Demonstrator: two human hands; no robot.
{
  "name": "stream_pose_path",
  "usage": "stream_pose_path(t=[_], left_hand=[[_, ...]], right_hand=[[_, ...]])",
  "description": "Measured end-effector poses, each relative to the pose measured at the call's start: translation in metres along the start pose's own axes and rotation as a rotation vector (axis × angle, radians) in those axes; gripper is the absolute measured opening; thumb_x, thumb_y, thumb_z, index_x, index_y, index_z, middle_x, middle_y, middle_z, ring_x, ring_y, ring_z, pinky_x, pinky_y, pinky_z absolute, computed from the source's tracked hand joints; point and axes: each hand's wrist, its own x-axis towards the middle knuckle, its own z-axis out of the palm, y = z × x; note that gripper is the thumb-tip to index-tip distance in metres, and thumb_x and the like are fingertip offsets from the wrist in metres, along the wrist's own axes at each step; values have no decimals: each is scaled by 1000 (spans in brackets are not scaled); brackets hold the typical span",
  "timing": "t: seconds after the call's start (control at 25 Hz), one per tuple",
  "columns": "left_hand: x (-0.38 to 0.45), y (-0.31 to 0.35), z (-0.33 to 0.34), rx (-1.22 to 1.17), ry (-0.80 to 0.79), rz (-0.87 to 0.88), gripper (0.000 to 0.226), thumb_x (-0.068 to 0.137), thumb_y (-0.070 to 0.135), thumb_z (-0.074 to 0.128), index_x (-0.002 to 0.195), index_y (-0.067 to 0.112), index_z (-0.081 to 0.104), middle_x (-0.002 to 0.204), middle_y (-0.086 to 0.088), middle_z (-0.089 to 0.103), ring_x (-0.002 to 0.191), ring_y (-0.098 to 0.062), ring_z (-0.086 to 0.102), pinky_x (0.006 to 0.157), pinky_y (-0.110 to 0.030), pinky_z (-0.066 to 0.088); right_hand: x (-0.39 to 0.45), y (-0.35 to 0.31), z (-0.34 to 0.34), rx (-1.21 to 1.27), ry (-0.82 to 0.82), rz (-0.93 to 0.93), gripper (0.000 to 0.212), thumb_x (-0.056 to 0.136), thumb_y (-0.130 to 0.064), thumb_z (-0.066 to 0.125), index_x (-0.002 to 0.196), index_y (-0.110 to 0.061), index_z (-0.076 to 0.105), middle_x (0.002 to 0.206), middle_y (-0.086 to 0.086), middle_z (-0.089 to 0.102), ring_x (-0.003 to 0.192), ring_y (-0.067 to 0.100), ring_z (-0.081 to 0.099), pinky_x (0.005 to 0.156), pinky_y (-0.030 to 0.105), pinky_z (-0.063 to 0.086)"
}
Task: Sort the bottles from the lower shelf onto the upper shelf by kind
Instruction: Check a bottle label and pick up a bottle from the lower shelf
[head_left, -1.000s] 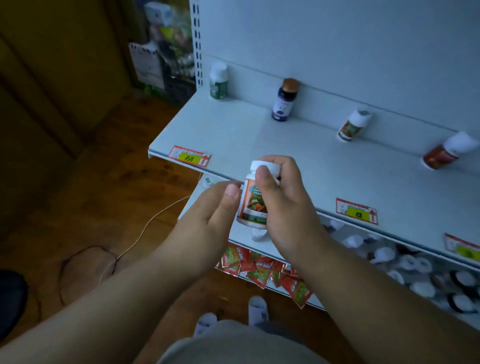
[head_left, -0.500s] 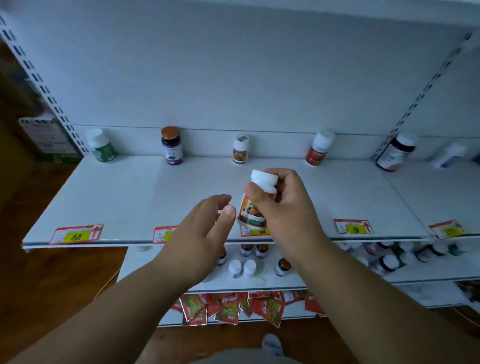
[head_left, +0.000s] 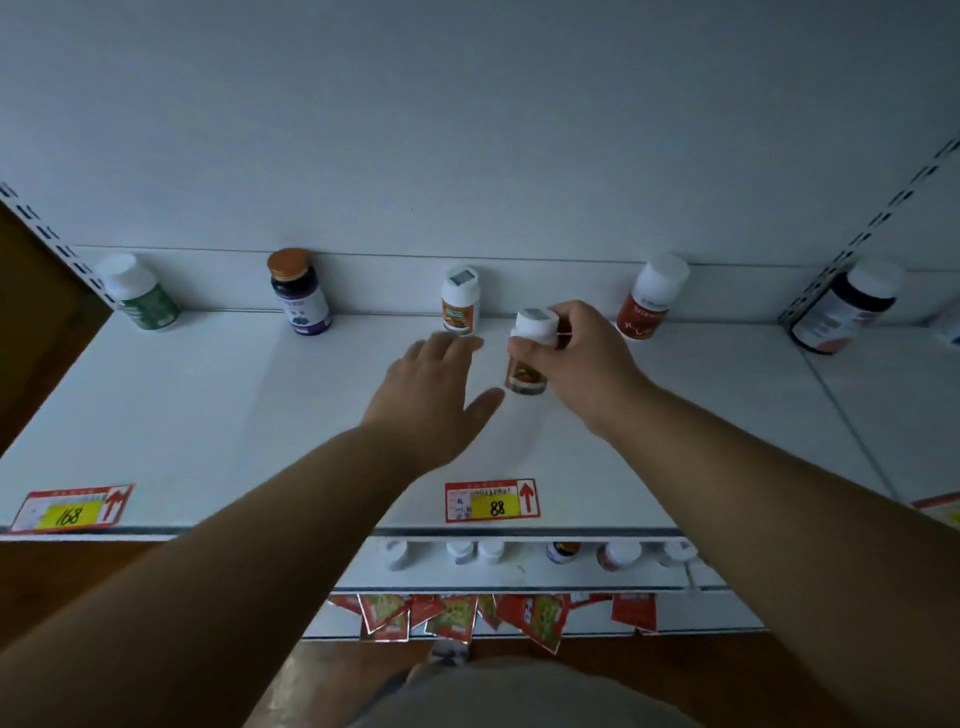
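Note:
My right hand (head_left: 582, 364) grips a small white-capped bottle with an orange label (head_left: 527, 364) over the upper shelf (head_left: 208, 415), just in front and right of a matching orange-label bottle (head_left: 460, 306) at the back wall. My left hand (head_left: 431, 395) hovers flat with straight fingers beside the held bottle, holding nothing. Along the back stand a green bottle (head_left: 140, 301), a dark purple bottle with a brown cap (head_left: 300, 293), a red bottle (head_left: 652, 301) and a dark bottle with a white cap (head_left: 844, 312). Several bottles (head_left: 519, 552) peek out on the lower shelf.
Price tags marked 168 (head_left: 70, 509) and 88 (head_left: 492, 501) sit on the upper shelf's front edge. Red sachets (head_left: 467, 616) hang below the lower shelf. A slotted upright (head_left: 872, 228) divides the shelf from the bay to the right.
Both hands reached forward over the upper shelf. The held bottle moved toward the back, close to the matching orange one. My left hand flattened out.

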Motion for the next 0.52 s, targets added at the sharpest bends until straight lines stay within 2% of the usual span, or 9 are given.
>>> stream_pose_path(t=[0.12,0.24,0.32,0.44,0.52], left_hand=[[33,-19,-8,147,106,106,66,93,47,54,147,20,30,157,-4,26,144,-26,25,115,-42,27],[61,-37,-6,212,50,168,75,94,43,52,154,18,14,164,-2,5,150,-21,4,120,-41,17],[70,-43,-3,223,-3,202,76,96,36,49,156,17,6,164,-1,-1,150,-18,-4,122,-38,12],[73,-46,-2,205,10,220,73,95,25,49,155,15,11,164,-2,7,150,-19,3,120,-36,14],[74,-46,-4,236,28,250,70,92,20,50,154,13,17,162,-4,14,149,-21,9,117,-36,19]], right_hand=[[27,1,15,-53,46,1,44,79,-35,81,111,-24,52,109,-4,63,97,18,62,86,36,53],[52,3,25,-167,98,-60,45,76,-32,83,110,-17,58,107,2,66,93,20,63,80,34,52],[67,6,30,-248,139,-85,46,73,-31,84,109,-14,60,106,4,66,91,22,62,74,31,48],[83,10,38,-318,148,-107,43,72,-30,84,104,-14,61,102,4,64,87,22,61,68,29,41],[90,12,44,-347,149,-133,42,70,-31,82,103,-16,60,102,5,63,89,24,61,70,31,45]])
